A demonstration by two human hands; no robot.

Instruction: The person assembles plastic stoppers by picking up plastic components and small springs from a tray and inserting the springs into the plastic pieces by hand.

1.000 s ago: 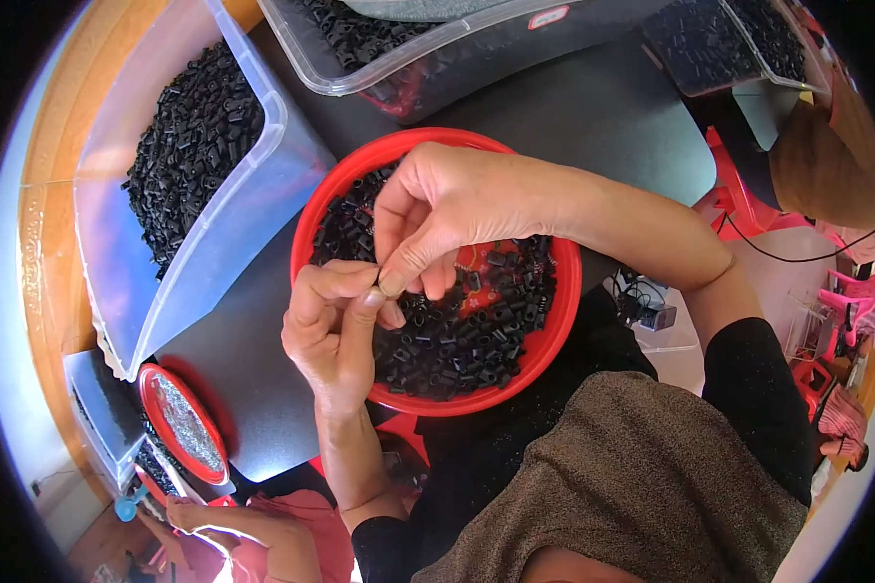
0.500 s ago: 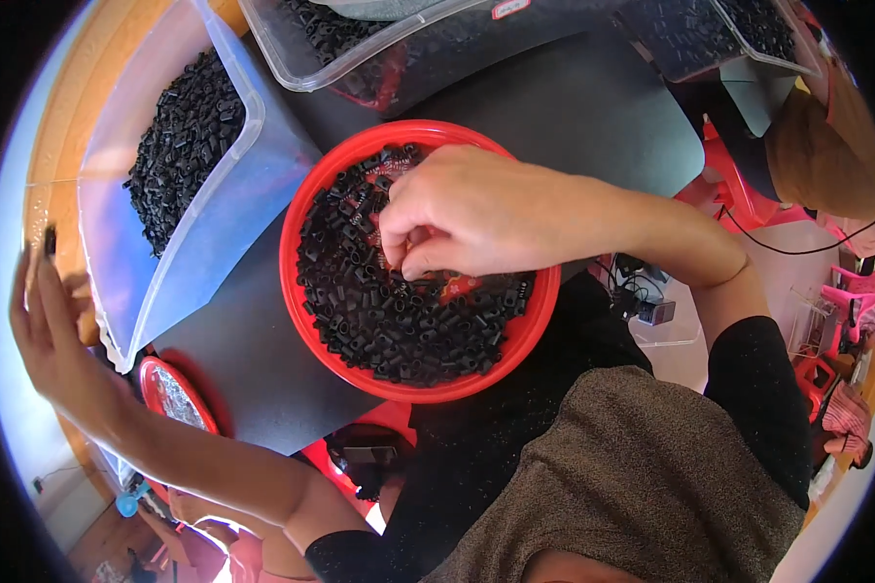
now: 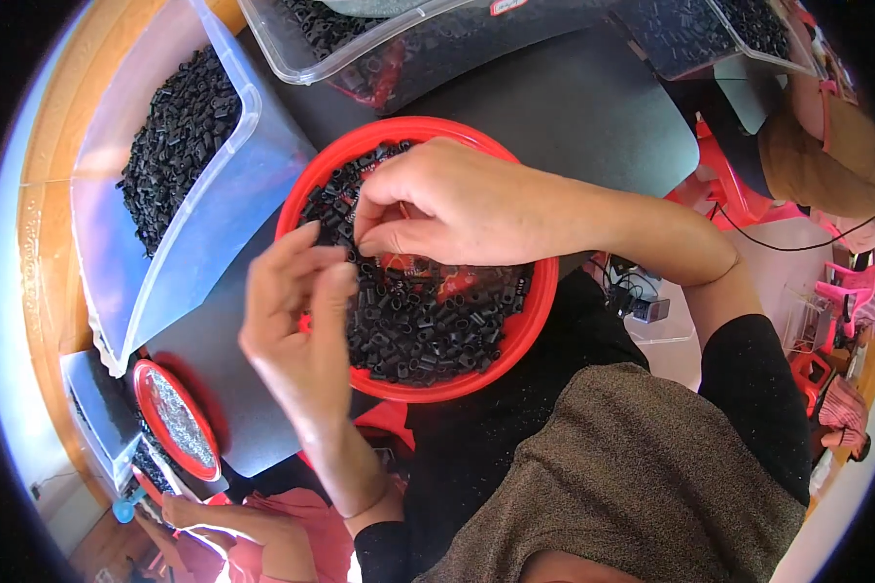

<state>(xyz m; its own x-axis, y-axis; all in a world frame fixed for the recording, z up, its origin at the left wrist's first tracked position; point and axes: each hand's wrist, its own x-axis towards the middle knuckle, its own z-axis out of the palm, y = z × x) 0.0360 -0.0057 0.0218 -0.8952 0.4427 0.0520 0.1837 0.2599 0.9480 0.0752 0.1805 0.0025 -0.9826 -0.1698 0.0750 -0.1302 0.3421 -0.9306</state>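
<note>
A round red basin [image 3: 539, 321] holds many small black tubular plastic pieces [image 3: 408, 335]. Through gaps between them its red patterned bottom shows. Over the basin's left half is my right hand [image 3: 447, 199], thumb and forefinger closed in a pinch low above the pieces; what lies between the tips is hidden. Beside it, over the left rim, my left hand [image 3: 297, 321] has its fingers bent but apart, and no piece shows in them. The two hands' fingertips are close but not touching.
Left of the basin stands a tilted translucent box [image 3: 219, 180] with a heap of black pieces. A clear bin [image 3: 437, 58] is behind. A red-rimmed dish [image 3: 177, 418] lies lower left. Other people sit nearby, one sleeve [image 3: 817, 146] at right.
My left hand has swung from the far left, beside the translucent box, to the basin's left rim; a dark bit showed at its fingertips before. My right hand has shifted left and slightly away.
</note>
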